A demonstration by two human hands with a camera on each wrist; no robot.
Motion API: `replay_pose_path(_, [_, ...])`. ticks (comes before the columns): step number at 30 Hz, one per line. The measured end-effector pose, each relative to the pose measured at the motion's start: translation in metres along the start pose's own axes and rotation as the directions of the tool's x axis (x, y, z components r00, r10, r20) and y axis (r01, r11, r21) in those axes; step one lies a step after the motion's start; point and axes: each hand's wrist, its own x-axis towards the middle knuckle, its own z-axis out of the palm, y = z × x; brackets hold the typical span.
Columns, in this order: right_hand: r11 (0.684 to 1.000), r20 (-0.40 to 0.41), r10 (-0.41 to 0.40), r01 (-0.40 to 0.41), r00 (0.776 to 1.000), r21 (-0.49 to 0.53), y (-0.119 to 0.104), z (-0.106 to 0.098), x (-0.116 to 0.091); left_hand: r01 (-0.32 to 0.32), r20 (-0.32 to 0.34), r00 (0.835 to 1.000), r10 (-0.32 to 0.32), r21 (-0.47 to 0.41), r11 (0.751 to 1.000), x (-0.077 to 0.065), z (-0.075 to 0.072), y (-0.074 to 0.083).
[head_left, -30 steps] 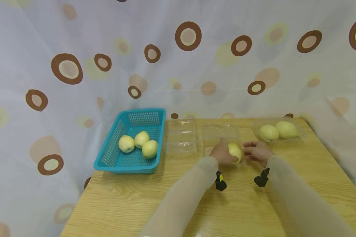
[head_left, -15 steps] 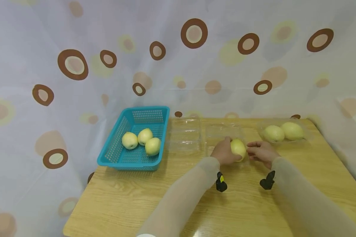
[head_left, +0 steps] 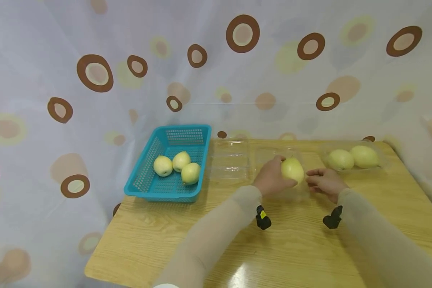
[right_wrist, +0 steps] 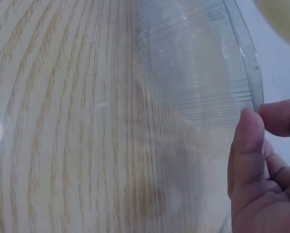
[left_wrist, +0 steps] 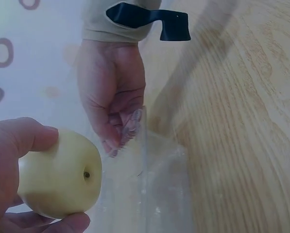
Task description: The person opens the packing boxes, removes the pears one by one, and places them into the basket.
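Observation:
My left hand (head_left: 273, 177) grips a pale yellow pear (head_left: 293, 170) between thumb and fingers. In the left wrist view the round end of the pear (left_wrist: 62, 174) faces the camera. It is held at a clear plastic box (left_wrist: 125, 194); the gap between them is hard to judge. Thumb and fingers of my right hand (right_wrist: 266, 170) pinch the rim of this clear box (right_wrist: 198, 58) at its right side. Part of the box is hidden behind my left hand in the head view.
A blue basket (head_left: 162, 195) with 3 pears stands at the left. Beside it lies another clear box (head_left: 230, 160). A clear box at the back right contains two pears (head_left: 365, 156). All stand on a wooden table (head_left: 273, 248) before a patterned curtain (head_left: 216, 88).
My left hand has raised the pear slightly, and more of the fruit shows above the box. The right hand stays at the box's right side. The head view has shifted a little.

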Motion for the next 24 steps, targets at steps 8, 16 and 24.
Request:
replay_pose_path(8, [1.000,-0.006,-0.013,0.013,1.000,-0.019,0.003,-0.005,0.000,-0.050,-0.012,0.999,0.050,-0.014,0.999,-0.005,-0.023,-0.008])
replay_pose_path(16, [1.000,0.007,-0.016,0.016,1.000,-0.004,0.003,-0.003,-0.001,-0.037,-0.025,0.999,0.037,0.030,0.999,-0.012,-0.051,-0.016])
replay_pose_path(24, [1.000,-0.002,-0.023,0.023,1.000,0.001,0.003,0.000,0.002,-0.070,-0.058,0.996,0.074,0.071,0.995,-0.015,-0.083,-0.017])
